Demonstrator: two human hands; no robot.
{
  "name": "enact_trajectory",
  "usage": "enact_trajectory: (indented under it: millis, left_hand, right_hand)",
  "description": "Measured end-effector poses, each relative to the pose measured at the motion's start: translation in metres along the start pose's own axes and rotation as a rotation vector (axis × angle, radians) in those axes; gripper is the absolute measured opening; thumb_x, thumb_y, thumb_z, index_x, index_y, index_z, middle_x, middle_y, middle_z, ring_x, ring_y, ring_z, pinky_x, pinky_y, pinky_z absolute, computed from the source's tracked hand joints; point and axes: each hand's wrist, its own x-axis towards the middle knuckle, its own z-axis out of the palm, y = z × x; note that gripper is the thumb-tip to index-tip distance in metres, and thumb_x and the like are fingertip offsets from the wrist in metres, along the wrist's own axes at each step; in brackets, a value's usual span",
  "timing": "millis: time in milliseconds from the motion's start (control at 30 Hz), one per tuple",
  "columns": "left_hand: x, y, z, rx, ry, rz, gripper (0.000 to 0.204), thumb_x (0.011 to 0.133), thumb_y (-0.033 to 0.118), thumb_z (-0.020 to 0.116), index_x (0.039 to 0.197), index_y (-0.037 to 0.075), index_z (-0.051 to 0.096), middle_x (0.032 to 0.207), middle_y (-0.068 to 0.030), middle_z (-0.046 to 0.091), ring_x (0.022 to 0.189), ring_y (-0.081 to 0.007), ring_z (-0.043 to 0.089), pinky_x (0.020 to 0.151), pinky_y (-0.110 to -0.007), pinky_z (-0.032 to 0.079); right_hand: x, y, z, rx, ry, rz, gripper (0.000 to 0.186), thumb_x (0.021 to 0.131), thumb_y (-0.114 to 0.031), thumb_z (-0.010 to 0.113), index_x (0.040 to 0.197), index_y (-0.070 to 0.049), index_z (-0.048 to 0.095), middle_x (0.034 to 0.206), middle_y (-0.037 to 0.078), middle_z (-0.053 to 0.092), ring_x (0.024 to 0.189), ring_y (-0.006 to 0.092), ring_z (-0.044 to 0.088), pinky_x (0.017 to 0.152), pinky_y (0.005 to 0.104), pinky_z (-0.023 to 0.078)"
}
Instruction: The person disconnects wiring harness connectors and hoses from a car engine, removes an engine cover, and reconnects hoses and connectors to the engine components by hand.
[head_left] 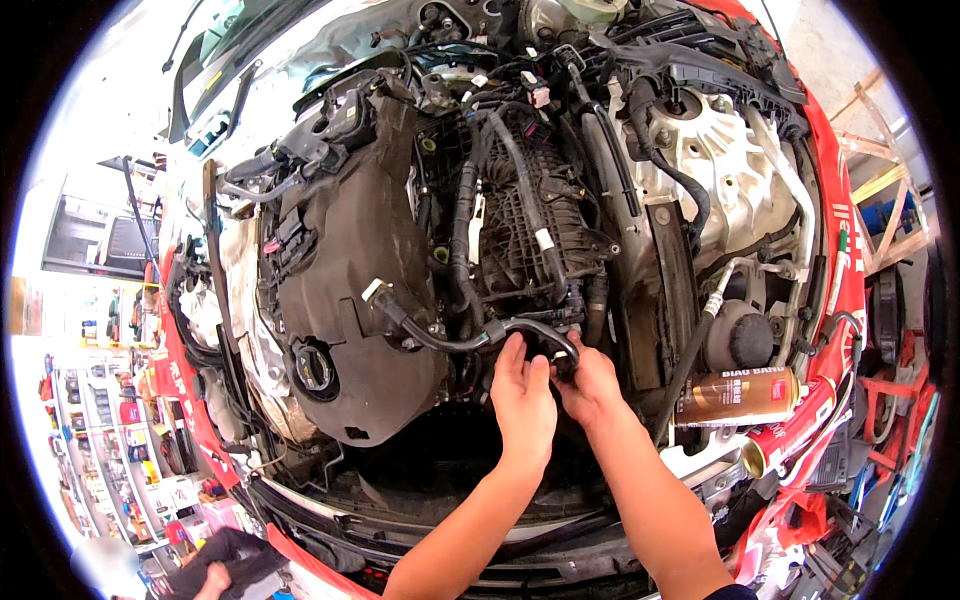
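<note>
A curved black hose [450,345] with a white-ended connector [374,291] lies over the front of the open engine bay. At its right end my right hand [592,385] closes its fingers round the downturned tip. My left hand [525,395] is just beside it, fingers closed against the hose's bend from below. My own fingers partly hide the hose's end and whatever it meets. Left of the hose sits the large dark engine cover [350,260] with a round oil cap [313,368]. Behind the hands is the ribbed black intake manifold [520,220].
A brown spray can [738,397] and a red spray can [790,428] lie at the right front edge. Red covers [840,210] drape the fenders. A dark gap [410,450] opens before the engine. Another person's hand [216,578] shows at lower left, near stocked shelves [110,430].
</note>
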Motion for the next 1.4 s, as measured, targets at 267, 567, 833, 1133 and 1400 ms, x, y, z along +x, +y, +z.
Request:
enact_trajectory:
  millis: [267,567,833,1133,1400]
  left_hand:
    - [0.021,-0.034,0.011,-0.098,-0.046,-0.149,0.054,0.095,0.0,0.045,0.145,-0.006,0.027,0.136,-0.0177,0.049,0.126,-0.0238,0.047,0.107,-0.034,0.033]
    - [0.033,-0.039,0.013,0.117,0.055,-0.1,0.063,0.089,0.013,0.06,0.142,-0.004,0.031,0.124,-0.0227,0.056,0.116,-0.0286,0.055,0.1,-0.035,0.04]
    - [0.03,-0.031,0.013,0.123,-0.008,-0.09,0.057,0.087,0.016,0.06,0.137,0.0,0.038,0.123,-0.0264,0.055,0.116,-0.0335,0.054,0.101,-0.038,0.039]
    - [0.028,-0.044,0.01,0.071,-0.022,-0.196,0.058,0.095,0.018,0.058,0.142,-0.006,0.033,0.126,-0.0231,0.054,0.119,-0.0259,0.051,0.103,-0.034,0.037]
    - [0.021,-0.024,0.009,-0.108,-0.01,-0.28,0.055,0.098,0.017,0.055,0.144,-0.003,0.033,0.133,-0.014,0.051,0.118,-0.0176,0.048,0.101,-0.029,0.036]
  right_hand:
    - [-0.001,0.005,-0.008,0.034,-0.17,0.028,0.021,0.095,-0.017,0.053,0.1,0.002,0.062,0.091,0.012,0.064,0.082,0.0233,0.062,0.073,0.0377,0.051]
    - [-0.011,0.0,-0.011,-0.04,-0.335,0.073,0.03,0.096,-0.024,0.054,0.114,0.0,0.059,0.107,0.012,0.064,0.094,0.0247,0.061,0.086,0.0385,0.05]
    - [-0.009,0.007,-0.007,-0.239,-0.052,-0.108,0.021,0.092,-0.025,0.059,0.097,-0.004,0.06,0.081,0.005,0.061,0.07,0.0171,0.059,0.063,0.0354,0.051]
    - [-0.023,0.006,0.011,-0.459,0.024,-0.19,0.039,0.099,-0.027,0.054,0.117,0.008,0.053,0.092,0.011,0.063,0.077,0.0169,0.06,0.067,0.0311,0.051]
    - [-0.018,0.011,0.01,-0.465,0.032,-0.192,0.028,0.1,-0.026,0.054,0.106,0.001,0.056,0.082,0.004,0.06,0.068,0.0112,0.055,0.059,0.0281,0.046]
